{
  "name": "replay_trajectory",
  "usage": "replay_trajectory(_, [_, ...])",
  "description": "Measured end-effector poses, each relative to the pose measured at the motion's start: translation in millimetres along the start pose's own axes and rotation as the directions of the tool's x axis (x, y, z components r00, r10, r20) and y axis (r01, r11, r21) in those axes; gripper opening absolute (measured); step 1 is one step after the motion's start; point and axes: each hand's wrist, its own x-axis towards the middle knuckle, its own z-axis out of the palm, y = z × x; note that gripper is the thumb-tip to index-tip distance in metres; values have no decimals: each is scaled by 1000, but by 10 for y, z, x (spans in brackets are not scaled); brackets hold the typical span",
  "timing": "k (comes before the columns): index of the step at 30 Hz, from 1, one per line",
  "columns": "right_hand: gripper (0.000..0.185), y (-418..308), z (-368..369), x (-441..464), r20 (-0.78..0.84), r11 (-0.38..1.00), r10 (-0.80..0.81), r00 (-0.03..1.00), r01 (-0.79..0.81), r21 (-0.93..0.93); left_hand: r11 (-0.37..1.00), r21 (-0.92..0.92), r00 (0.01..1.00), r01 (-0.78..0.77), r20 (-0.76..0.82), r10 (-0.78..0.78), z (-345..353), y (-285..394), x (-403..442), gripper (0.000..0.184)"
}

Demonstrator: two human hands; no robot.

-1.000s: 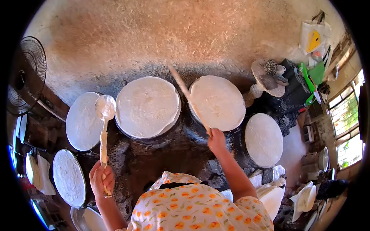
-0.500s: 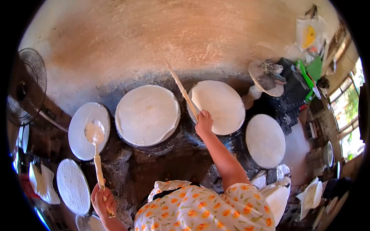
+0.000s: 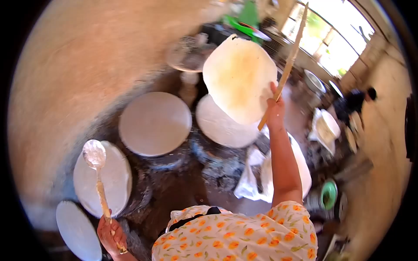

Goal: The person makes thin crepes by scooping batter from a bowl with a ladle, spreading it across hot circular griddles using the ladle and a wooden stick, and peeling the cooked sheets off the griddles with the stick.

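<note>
My left hand (image 3: 112, 235) is closed around the handle of a batter-coated ladle (image 3: 94, 154), its bowl in front of a round white griddle (image 3: 109, 180). On the right, my right hand (image 3: 275, 108) grips a long flat wooden stick (image 3: 292, 52), which points up and to the right. A thin round flatbread (image 3: 239, 78), lightly browned in the middle, hangs in the air from the same hand, its edge at my fingers. Below it is a pale round griddle (image 3: 226, 124), partly hidden by the bread. Another griddle (image 3: 155, 124) lies to its left.
A further round plate (image 3: 78, 230) stands at the lower left. White bags (image 3: 250, 174) and a large pale round surface (image 3: 298, 167) lie beneath my right forearm. Behind the flatbread is a dish on a stand (image 3: 187, 54). A person in dark clothes (image 3: 350, 104) is at the far right.
My view has swung to the right. My right hand has lifted a flatbread up off the griddles, with the stick still in hand. My left hand still holds the ladle.
</note>
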Motion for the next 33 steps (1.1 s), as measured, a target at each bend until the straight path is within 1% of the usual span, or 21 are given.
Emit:
replay_trajectory(1, [54,-114,-362,-56,-66,999,2,998,-5,-50,999,21,999,28,43,-29,87,-38,138,34])
replay_trajectory(4, [58,-395,-1390,-430,-283,996,-32,959,6,-93,986,108,977,123,162,-140,435,-109,384,35])
replay_trajectory(5, [57,-369,-1767,-606,-324,999,-18,946,1,-52,984,107,956,143,243,-165,473,-167,490,36])
replay_trajectory(7, [56,-160,-2511,-1051,-439,1000,7,898,-12,-8,972,145,942,184,258,-217,716,-254,578,37])
replay_trajectory(9, [54,50,-2994,-1584,-628,994,-4,778,-66,-88,956,199,922,216,279,-267,960,-309,614,36])
replay_trajectory(11, [48,368,-3394,-2220,-779,973,87,622,-221,-68,938,249,904,240,295,-310,1104,-376,667,36])
replay_trajectory(13, [44,782,-3675,-2823,-900,924,238,366,-372,93,938,242,876,249,357,-325,1212,-465,708,35])
replay_trajectory(15, [41,1116,-3742,-3275,-908,859,375,190,-439,263,931,257,866,260,363,-343,1355,-520,716,35])
replay_trajectory(19, [43,1305,-3764,-3506,-948,841,300,102,-496,213,920,261,867,292,335,-370,1607,-612,720,36])
replay_trajectory(21, [38,1084,-3803,-3332,-930,597,309,198,-802,27,915,271,859,298,342,-381,1665,-648,737,36])
replay_trajectory(22, [38,1153,-3995,-3348,-931,594,312,190,-804,35,913,267,855,307,344,-388,1678,-659,741,36])
replay_trajectory(23, [35,1243,-4251,-3373,-932,485,204,300,-858,-170,911,274,856,307,340,-390,1710,-664,723,36])
replay_trajectory(24, [33,1239,-4319,-3313,-899,342,115,422,-867,-363,912,258,853,318,342,-394,1727,-666,711,37])
replay_trajectory(25, [33,1238,-4355,-3285,-898,336,124,423,-869,-363,914,239,853,329,341,-396,1729,-665,695,37])
replay_trajectory(26, [31,1042,-4226,-3165,-807,75,-56,587,-804,-590,913,241,857,329,330,-396,1706,-659,692,37])
replay_trajectory(27, [28,850,-4069,-3012,-635,-220,-173,753,-658,-720,914,191,855,357,328,-402,1671,-650,699,39])
replay_trajectory(28, [28,751,-3958,-2826,-624,-217,-162,764,-644,-733,916,132,856,379,327,-401,1635,-653,702,40])
replay_trajectory(29, [31,689,-3843,-2619,-573,-70,-192,797,-593,-802,922,116,869,369,309,-386,1608,-654,701,40])
replay_trajectory(30, [34,746,-3740,-2415,-517,87,-223,826,-512,-855,902,59,841,427,343,-420,1587,-648,697,41])
replay_trajectory(32, [35,1102,-3702,-2054,-261,245,-339,904,-183,-952,866,-65,808,496,400,-433,1433,-604,651,43])
replay_trajectory(33, [42,1063,-3361,-1782,-210,342,-292,933,-104,-934,881,-81,817,466,421,-394,1430,-600,551,43])
